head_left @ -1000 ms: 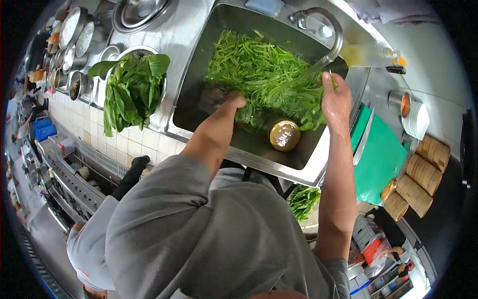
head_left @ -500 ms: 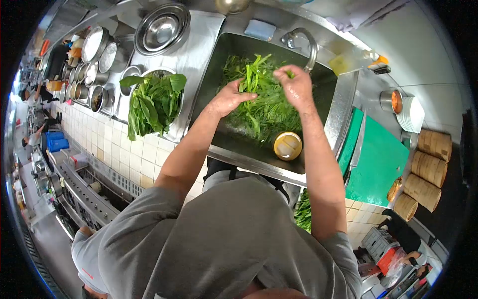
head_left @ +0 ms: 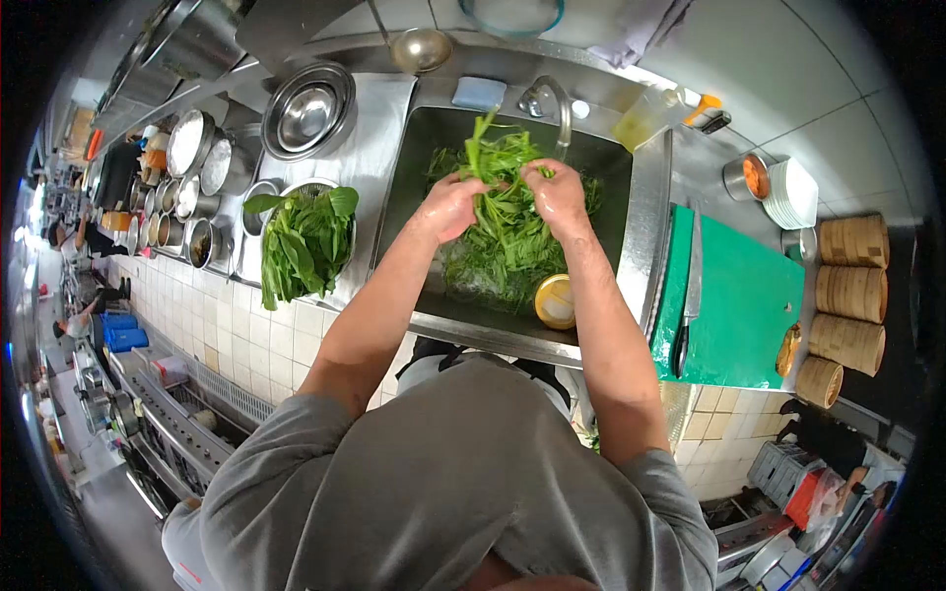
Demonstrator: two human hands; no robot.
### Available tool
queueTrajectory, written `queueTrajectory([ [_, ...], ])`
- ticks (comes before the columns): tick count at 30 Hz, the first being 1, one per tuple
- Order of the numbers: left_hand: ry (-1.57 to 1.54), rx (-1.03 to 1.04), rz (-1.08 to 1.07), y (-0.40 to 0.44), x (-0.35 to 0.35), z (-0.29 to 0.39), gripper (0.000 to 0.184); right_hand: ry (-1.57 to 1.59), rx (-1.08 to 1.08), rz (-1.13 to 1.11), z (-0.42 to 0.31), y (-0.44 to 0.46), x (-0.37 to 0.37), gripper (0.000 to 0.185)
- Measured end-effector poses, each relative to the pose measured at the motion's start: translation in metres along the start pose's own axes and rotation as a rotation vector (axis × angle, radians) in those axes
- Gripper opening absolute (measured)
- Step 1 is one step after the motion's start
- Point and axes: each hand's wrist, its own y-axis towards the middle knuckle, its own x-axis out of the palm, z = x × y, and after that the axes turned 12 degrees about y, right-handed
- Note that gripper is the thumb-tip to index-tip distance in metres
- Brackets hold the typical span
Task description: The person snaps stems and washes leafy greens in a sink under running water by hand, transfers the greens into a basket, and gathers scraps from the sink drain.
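Over the metal sink (head_left: 613, 197), my left hand (head_left: 450, 207) is closed on the left side of a bunch of leafy greens (head_left: 505, 158). My right hand (head_left: 559, 200) pinches the same bunch from the right, its fingertips partly hidden by leaves. Stems stick up above both hands. Below them, more loose greens (head_left: 503, 266) lie in water in the sink. A round yellow-rimmed container (head_left: 555, 301) is in the sink's near right part, close to my right forearm. The curved faucet (head_left: 564, 113) stands behind my right hand.
Left of the sink, a basket heaped with broad-leaved greens (head_left: 305, 241) stands near nested steel bowls (head_left: 307, 113). A knife (head_left: 693, 276) lies on the green cutting board (head_left: 744, 305) at right. Bamboo steamers (head_left: 849, 291) line the far right. A blue sponge (head_left: 479, 94) sits behind the sink.
My right hand has come down and left, closer to my left hand, and now grips the bunch too. The view has shifted slightly, showing more of the wall behind the sink.
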Motion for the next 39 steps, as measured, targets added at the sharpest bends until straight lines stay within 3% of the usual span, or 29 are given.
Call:
queueTrajectory([
  [3,-0.018,-0.062,0.045,0.011,-0.016,-0.002,0.020,0.153,0.113,0.021,0.002,0.013,-0.017,0.020],
  [5,-0.062,0.016,0.063,0.016,-0.014,-0.003,0.022,0.020,-0.034,-0.125,0.004,0.015,-0.024,0.020],
  [10,0.141,0.023,0.057,0.046,0.010,0.007,0.016,-0.180,-0.101,-0.268,0.012,0.025,-0.021,0.019],
  [13,0.173,0.005,0.176,0.066,0.009,-0.001,0.017,-0.016,-0.055,-0.187,0.017,0.025,-0.019,0.021],
  [16,0.023,-0.031,0.276,0.062,0.015,0.006,0.016,0.717,0.372,0.217,0.037,0.037,-0.023,0.016],
  [17,-0.102,-0.086,0.334,0.060,0.010,0.007,0.017,0.720,0.374,0.220,0.037,0.033,-0.025,0.016],
  [19,-0.001,-0.104,0.301,0.062,-0.015,0.001,0.020,0.409,0.172,0.227,0.029,0.030,-0.025,0.019],
  [20,-0.029,-0.114,0.199,0.065,-0.031,-0.006,0.019,0.107,0.157,0.118,0.032,0.037,-0.029,0.023],
  [21,-0.059,-0.121,0.096,0.062,-0.040,-0.005,0.018,0.109,0.157,0.112,0.036,0.042,-0.027,0.023],
  [23,-0.088,-0.098,0.073,0.053,-0.049,0.000,0.021,-0.506,-0.372,0.079,0.040,0.053,-0.019,0.020],
  [24,-0.127,-0.081,0.032,0.046,-0.048,0.003,0.025,-0.575,-0.649,-0.024,0.022,0.044,-0.020,0.019],
  [25,-0.166,-0.060,-0.011,0.040,-0.047,0.007,0.028,-0.571,-0.653,-0.029,0.010,0.042,-0.014,0.019],
  [27,-0.168,-0.032,-0.032,0.031,-0.043,0.008,0.035,-0.292,-0.240,-0.067,0.001,0.038,0.001,0.019],
  [31,-0.123,0.001,-0.095,0.024,-0.047,0.011,0.034,-0.152,-0.236,-0.137,-0.003,0.011,0.036,0.023],
  [35,-0.200,0.111,-0.289,0.018,-0.046,0.010,0.037,-0.372,-0.199,-0.202,-0.009,-0.005,0.049,0.026],
  [37,-0.366,-0.041,-0.296,0.009,-0.045,0.018,0.039,-0.114,-0.336,-0.197,0.021,0.007,0.042,0.023],
  [38,-0.326,-0.027,-0.265,0.011,-0.047,0.014,0.041,-0.110,-0.172,-0.218,0.011,0.000,0.033,0.021],
  [39,-0.329,-0.025,-0.261,0.012,-0.050,0.011,0.041,-0.111,-0.172,-0.223,0.008,-0.002,0.028,0.021],
])
